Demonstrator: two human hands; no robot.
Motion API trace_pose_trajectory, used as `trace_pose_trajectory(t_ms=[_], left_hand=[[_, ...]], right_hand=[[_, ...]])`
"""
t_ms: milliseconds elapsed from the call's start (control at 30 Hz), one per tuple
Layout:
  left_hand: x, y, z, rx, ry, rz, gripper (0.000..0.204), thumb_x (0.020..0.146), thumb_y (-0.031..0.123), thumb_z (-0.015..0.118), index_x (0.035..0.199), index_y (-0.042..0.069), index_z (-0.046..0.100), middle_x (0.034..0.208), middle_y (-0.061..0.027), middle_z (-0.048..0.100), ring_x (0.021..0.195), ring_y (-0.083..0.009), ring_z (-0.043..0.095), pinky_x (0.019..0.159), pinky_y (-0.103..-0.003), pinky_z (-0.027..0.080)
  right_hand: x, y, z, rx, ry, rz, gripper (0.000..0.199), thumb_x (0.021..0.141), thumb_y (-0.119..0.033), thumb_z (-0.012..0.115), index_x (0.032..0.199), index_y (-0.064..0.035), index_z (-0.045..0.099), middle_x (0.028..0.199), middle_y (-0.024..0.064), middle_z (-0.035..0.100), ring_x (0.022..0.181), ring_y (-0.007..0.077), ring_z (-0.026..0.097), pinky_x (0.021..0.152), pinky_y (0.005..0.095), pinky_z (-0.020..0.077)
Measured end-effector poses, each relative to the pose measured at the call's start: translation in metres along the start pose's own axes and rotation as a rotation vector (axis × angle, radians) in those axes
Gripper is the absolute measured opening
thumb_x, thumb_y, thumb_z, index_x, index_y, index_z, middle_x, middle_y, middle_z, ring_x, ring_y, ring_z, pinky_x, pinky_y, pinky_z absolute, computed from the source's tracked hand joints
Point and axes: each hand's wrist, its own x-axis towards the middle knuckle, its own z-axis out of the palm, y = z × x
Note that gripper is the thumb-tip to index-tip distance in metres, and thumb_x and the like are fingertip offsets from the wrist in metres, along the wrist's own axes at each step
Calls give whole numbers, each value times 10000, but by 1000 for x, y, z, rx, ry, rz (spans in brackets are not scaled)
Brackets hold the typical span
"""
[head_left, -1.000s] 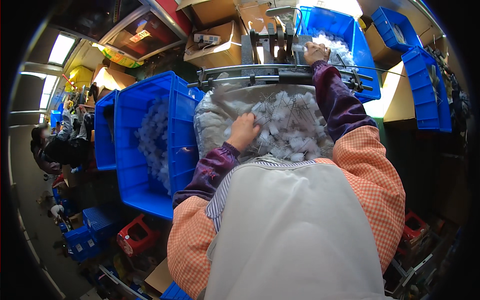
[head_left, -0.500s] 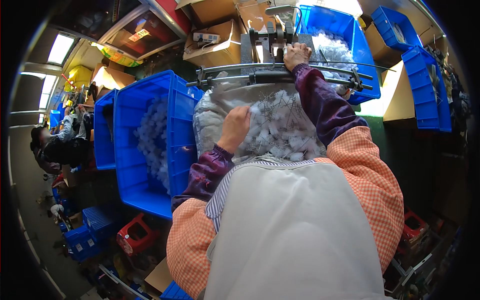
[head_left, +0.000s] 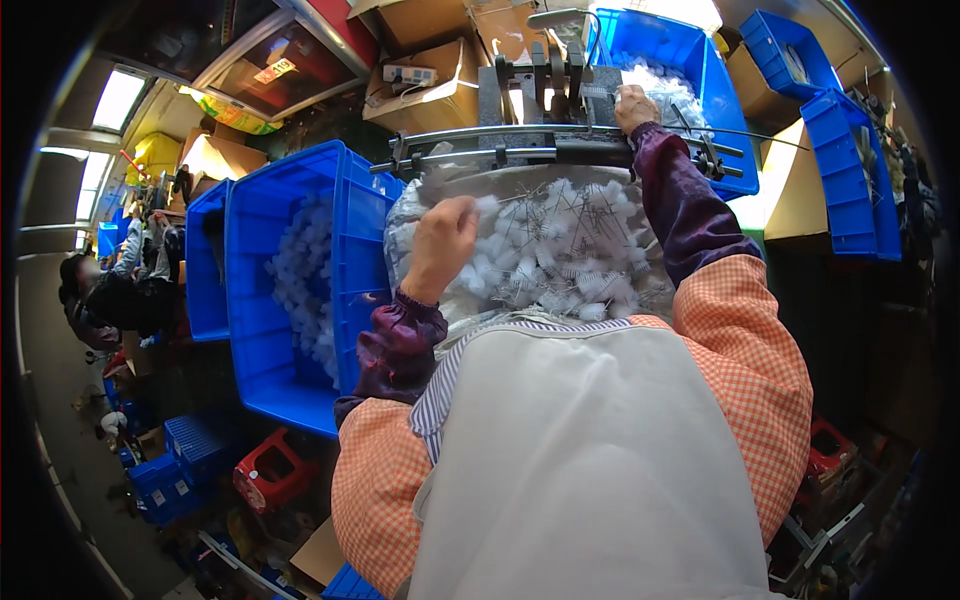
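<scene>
Small factory workshop, crowded. Blue plastic crates [head_left: 290, 290] full of small white brush pieces, more crates [head_left: 850, 170] stacked at the right. Cardboard boxes [head_left: 440, 85] piled behind a metal bench machine [head_left: 545, 85]. Another worker [head_left: 100, 290] seated nearby among more bins.

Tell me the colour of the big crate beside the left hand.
Bright blue; the crate shows clearly in the head view, left of the left hand.

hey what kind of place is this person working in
Probably a small workshop or factory floor for assembling small parts. A heap of small white brushes with wire stems lies before the person, blue plastic crates hold more white pieces, and the right hand works at a metal bench machine.
</scene>
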Motion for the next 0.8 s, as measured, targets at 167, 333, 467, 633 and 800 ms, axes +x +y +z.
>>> trace_pose_trajectory(t_ms=[167, 333, 467, 633, 800], left_hand=[[10, 21, 13, -90, -42, 63, 176, 799, 75, 591, 938, -31, 611, 850, -181, 628, 713, -270, 629, 614, -311, 486], [19, 44, 18, -31, -52, 143, 142, 805, 97, 587, 881, -21, 612, 801, -152, 615, 710, -299, 607, 615, -330, 480], [31, 55, 36, 17, 23, 224, 141, 805, 116, 587, 867, -8, 612, 802, -143, 617, 727, -308, 600, 634, -355, 479], [31, 49, 47, -64, 46, 123, 303, 797, 217, 627, 1023, 27, 564, 861, -135, 624, 731, -290, 610, 645, -356, 487], [-22, 28, 48, 13, -437, 170, 426, 752, 290, 669, 1081, 52, 538, 998, -149, 579, 861, -297, 581, 723, -366, 470]], right_hand=[[17, 10, -32, -313, 8, -25, 217, 788, -193, 530, 990, -138, 584, 974, 121, 633, 920, 266, 618, 780, 408, 462], [2, 44, -60, -104, 44, 188, 287, 782, -176, 483, 1016, -35, 571, 949, 192, 625, 854, 350, 618, 734, 444, 494], [-91, -41, -96, 789, -461, -482, 333, 885, -180, 511, 1187, -39, 518, 1007, 141, 613, 887, 190, 578, 798, 295, 450], [-88, -53, -66, 879, -546, -504, 249, 855, -150, 553, 1074, -37, 591, 922, 127, 615, 849, 183, 572, 770, 299, 445], [-23, -17, -18, 295, 72, -260, 260, 846, -245, 529, 1061, -114, 592, 966, 108, 599, 928, 317, 554, 796, 392, 439]])
